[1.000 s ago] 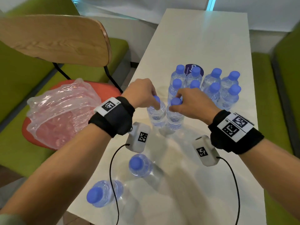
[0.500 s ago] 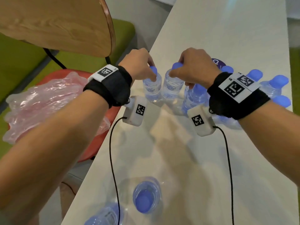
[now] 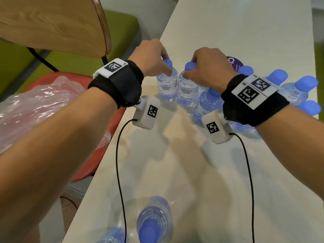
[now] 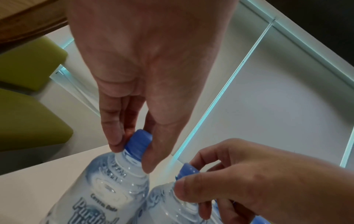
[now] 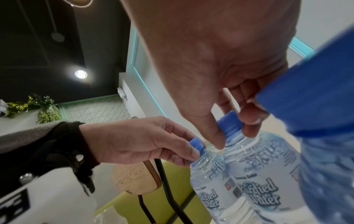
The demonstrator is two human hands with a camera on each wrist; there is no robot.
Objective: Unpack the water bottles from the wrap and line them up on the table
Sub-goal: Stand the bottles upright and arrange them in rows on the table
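Each hand holds its own water bottle by the top. The left hand (image 3: 150,57) has its grip pinched round the blue cap of the left bottle (image 3: 166,85), thumb on one side and fingers on the other, plain in the left wrist view (image 4: 134,145). The right hand (image 3: 208,67) pinches the cap of the right bottle (image 3: 186,92) the same way. The two bottles stand upright and touching, side by side near the left edge of the white bench (image 3: 245,32). Just to their right, partly behind the right wrist, stands a cluster of more capped bottles (image 3: 298,90). Two further bottles (image 3: 154,220) stand at the near end of the bench, well apart from the rest. The crumpled clear plastic wrap (image 3: 40,106) lies on the red seat of a chair (image 3: 52,23) beside the bench.
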